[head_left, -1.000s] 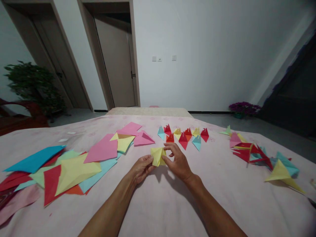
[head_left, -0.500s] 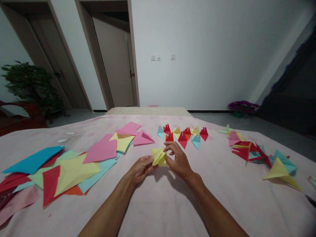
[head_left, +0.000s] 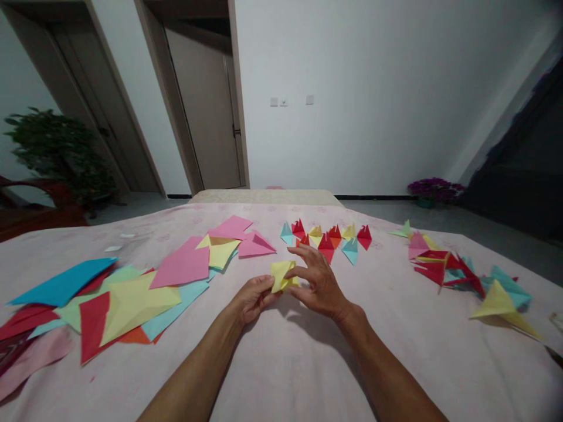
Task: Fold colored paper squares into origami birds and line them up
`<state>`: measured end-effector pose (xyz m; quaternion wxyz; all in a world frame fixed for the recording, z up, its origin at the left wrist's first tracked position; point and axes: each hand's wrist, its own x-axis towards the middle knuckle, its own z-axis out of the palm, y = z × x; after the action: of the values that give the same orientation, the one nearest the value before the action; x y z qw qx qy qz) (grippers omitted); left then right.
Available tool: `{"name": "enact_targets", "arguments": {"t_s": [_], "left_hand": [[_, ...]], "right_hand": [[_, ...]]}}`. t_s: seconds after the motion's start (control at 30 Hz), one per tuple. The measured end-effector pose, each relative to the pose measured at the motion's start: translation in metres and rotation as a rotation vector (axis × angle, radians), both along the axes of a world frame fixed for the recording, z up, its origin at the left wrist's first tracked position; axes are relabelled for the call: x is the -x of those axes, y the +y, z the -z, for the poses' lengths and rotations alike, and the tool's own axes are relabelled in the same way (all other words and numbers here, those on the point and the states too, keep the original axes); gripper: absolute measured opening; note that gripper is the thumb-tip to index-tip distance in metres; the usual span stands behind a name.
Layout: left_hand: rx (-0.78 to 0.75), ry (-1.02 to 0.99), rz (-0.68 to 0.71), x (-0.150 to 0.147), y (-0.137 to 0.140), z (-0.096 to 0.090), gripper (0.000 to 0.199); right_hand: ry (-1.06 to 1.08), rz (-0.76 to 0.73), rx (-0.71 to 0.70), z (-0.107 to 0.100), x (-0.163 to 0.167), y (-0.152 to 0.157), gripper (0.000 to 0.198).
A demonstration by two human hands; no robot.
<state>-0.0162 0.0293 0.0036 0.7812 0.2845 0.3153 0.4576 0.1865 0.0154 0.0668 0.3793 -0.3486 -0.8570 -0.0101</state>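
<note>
My left hand [head_left: 255, 296] pinches the left edge of a small yellow folded paper [head_left: 278, 275], thumb on top. The paper is held up over the cloth, a little above the middle of the near half. At its right side is my right hand [head_left: 314, 278], with the index finger and thumb on the paper and the other fingers raised and spread. Part of the paper's right side is hidden behind these fingers. Just beyond my right hand stand several small folded paper birds, among them a red one [head_left: 364, 235] and a light blue one [head_left: 350, 250].
A pink-white cloth [head_left: 264, 375] covers the table. To the left lie overlapping coloured sheets, including a blue one [head_left: 61, 284] and a pink one [head_left: 182, 264]. On the right is a heap of folded papers, with a yellow piece [head_left: 499, 305] nearest.
My right hand's fingers have shifted over the yellow paper, the index finger now lower across its front and the hand more spread. My left hand keeps its pinch.
</note>
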Motion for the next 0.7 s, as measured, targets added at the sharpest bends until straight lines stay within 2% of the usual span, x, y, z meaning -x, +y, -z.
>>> {"name": "enact_targets", "arguments": {"t_s": [0.27, 0.37, 0.53, 0.7], "left_hand": [[0.04, -0.01, -0.027, 0.001, 0.001, 0.001, 0.019], [0.044, -0.052, -0.028, 0.001, 0.001, 0.0, 0.019], [0.011, -0.084, -0.07, -0.004, 0.0, 0.001, 0.017], [0.018, -0.102, -0.076, -0.006, -0.002, -0.001, 0.014]], "right_hand": [[-0.004, 0.045, 0.004, 0.013, -0.003, 0.009, 0.002], [0.022, 0.072, 0.015, 0.016, -0.002, 0.01, 0.004], [0.014, 0.061, 0.029, 0.016, 0.002, 0.006, 0.019], [0.04, 0.063, 0.033, 0.019, 0.006, 0.005, 0.006]]}}
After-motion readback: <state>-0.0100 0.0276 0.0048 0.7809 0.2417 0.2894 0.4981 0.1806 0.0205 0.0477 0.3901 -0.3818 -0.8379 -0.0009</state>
